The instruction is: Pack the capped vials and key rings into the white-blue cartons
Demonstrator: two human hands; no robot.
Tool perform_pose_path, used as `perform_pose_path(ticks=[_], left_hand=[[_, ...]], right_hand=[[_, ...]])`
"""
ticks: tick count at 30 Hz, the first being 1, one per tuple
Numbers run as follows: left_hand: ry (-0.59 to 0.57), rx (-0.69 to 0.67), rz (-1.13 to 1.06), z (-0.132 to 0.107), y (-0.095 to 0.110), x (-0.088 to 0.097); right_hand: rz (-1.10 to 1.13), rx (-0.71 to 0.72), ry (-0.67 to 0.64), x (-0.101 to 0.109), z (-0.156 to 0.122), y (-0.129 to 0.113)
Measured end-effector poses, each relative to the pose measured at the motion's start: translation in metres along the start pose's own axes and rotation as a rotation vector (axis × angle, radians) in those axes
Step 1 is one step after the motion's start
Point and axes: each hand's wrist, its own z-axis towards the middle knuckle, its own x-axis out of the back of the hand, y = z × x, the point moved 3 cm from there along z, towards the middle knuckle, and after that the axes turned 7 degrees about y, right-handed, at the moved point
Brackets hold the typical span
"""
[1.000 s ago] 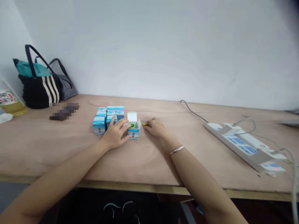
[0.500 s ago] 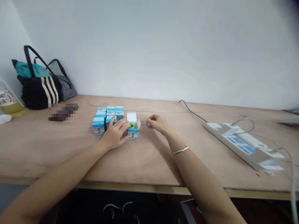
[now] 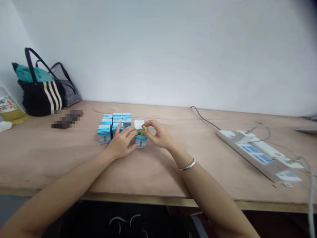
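A small blue-and-white box (image 3: 140, 141) stands open on the wooden table (image 3: 158, 165), its white flap up and a green cap (image 3: 139, 133) showing inside. My left hand (image 3: 122, 142) grips this box from its left side. My right hand (image 3: 157, 135) hovers just over the box's opening and pinches a small yellow piece (image 3: 145, 128) between thumb and fingers. A silver bracelet sits on my right wrist. Several closed boxes of the same kind (image 3: 111, 123) stand in a block directly left of the open one.
A black striped bag (image 3: 42, 91) with a teal item on top stands at the far left by the wall, a bottle (image 3: 10, 109) beside it. A dark object (image 3: 66, 119) lies near the bag. A white power strip (image 3: 262, 153) with cables lies at the right.
My right hand lifted the yellow piece off the table right of the box and carried it left to above the open box. My left hand has stayed on the box.
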Motion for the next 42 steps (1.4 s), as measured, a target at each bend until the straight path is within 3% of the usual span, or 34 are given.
perform_pose_path(ticks=[8, 15, 20, 24, 26, 31, 42], left_hand=[[0.004, -0.018, 0.002, -0.001, 0.0, -0.001], [0.202, 0.117, -0.043, -0.003, 0.0, 0.004], [0.206, 0.02, -0.11, -0.003, 0.006, 0.002], [0.132, -0.027, -0.115, 0.0, 0.008, -0.001], [0.153, -0.028, -0.076, 0.0, 0.007, 0.0], [0.254, 0.005, -0.02, 0.0, 0.006, 0.005], [0.196, 0.074, 0.0, -0.001, 0.005, 0.005]], right_hand=[[0.026, -0.123, -0.095, 0.005, -0.003, 0.018], [0.181, -0.43, 0.132, 0.004, -0.005, 0.034], [0.3, -0.564, 0.04, -0.009, -0.011, 0.037], [0.452, -0.516, -0.046, -0.017, -0.011, 0.03], [0.49, -0.458, -0.035, -0.017, -0.009, 0.026], [0.365, -0.313, -0.014, -0.01, -0.007, 0.016], [0.128, -0.021, -0.136, -0.004, -0.006, 0.007]])
